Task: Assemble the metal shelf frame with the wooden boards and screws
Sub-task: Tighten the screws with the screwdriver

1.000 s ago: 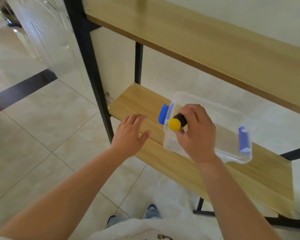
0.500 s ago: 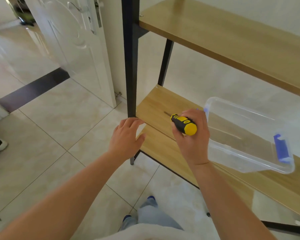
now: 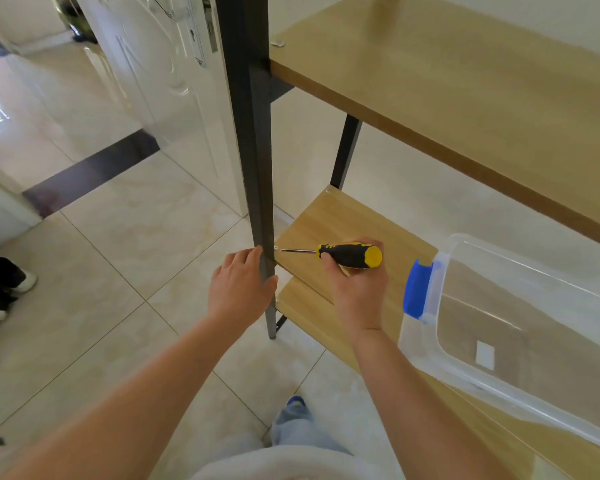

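Right hand (image 3: 355, 289) has its fingers wrapped round the screwdriver (image 3: 349, 255), tip at a screw (image 3: 276, 248); left hand (image 3: 241, 289) fingers relaxed apart against the frame leg (image 3: 253, 150).

The clear bin (image 3: 520, 327) runs off the right edge; the screw at the screwdriver (image 3: 347, 255) tip is too small to tell.

A black metal shelf frame (image 3: 253, 161) stands upright on a tiled floor, carrying two light wooden boards: an upper board (image 3: 465, 74) and a lower board (image 3: 354, 223). A small screw (image 3: 276, 248) sits at the lower board's front corner beside the post, met by the tip of a yellow-and-black screwdriver (image 3: 347, 254).
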